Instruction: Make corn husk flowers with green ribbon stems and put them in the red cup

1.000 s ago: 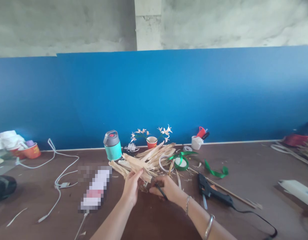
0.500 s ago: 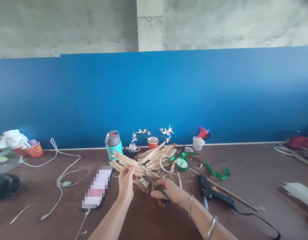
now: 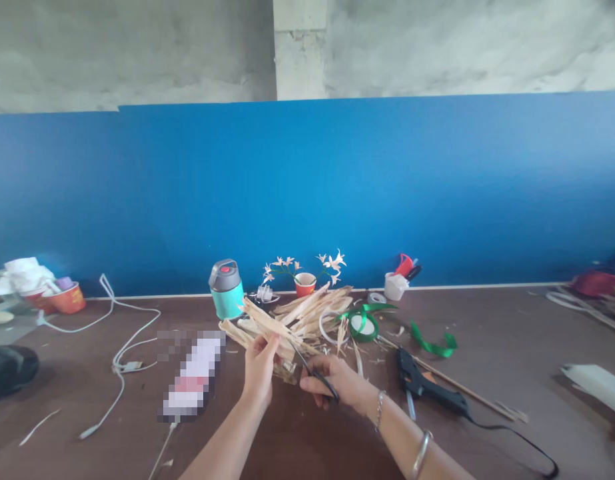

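My left hand (image 3: 260, 370) is closed on a pale dried husk strip (image 3: 267, 323), pinched between thumb and fingers. The strip slants up and left over the desk. In my right hand (image 3: 332, 381) is a pair of black-handled scissors (image 3: 326, 387), their blades pointing up and left at the strip's right end. Whether the blades touch the strip I cannot tell. Just beyond both hands lies a heap of dried husks (image 3: 312, 313). A roll of green ribbon (image 3: 363, 328) lies right of the heap, beside a white ring (image 3: 331, 327).
A black glue gun (image 3: 432, 387) and thin sticks (image 3: 467, 387) lie at right. A phone (image 3: 194, 373) with a white cable is at left. Behind stand a turquoise flask (image 3: 228, 300), a red paper cup (image 3: 305, 287) with white flowers, and a white cup (image 3: 396, 287) of tools.
My left hand has shifted slightly right, carrying the husk strip toward the scissors. My right hand stays almost in place.
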Available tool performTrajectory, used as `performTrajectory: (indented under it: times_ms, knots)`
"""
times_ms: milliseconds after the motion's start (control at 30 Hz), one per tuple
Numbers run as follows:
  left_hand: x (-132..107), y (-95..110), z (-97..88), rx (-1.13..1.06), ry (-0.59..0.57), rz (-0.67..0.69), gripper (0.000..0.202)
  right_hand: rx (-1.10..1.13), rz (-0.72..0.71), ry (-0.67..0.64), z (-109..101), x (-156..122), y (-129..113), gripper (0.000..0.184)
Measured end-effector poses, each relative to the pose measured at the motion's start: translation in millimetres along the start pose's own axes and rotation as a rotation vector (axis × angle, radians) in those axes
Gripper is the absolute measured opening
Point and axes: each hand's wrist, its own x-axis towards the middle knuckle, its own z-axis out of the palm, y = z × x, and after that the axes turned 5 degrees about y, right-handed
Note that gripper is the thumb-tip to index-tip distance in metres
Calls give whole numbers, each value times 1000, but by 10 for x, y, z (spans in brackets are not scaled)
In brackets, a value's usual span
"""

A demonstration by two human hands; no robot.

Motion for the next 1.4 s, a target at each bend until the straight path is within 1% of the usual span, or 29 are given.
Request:
performTrajectory:
  times_ms: [333, 533, 733, 1400]
  knots:
    - [-27, 35, 24, 7, 18, 28, 26, 68, -11, -23, -12, 19, 42, 39]
    - [-15, 31, 15, -1, 11, 27, 28, 77, -31, -8, 5, 6, -10, 39]
    - [-10, 26, 12, -14, 8, 9, 28, 77, -52, 9, 11, 30, 9, 41]
    - [-2, 19, -3, -34, -10, -10, 28, -28, -83, 26, -11, 16, 3, 38]
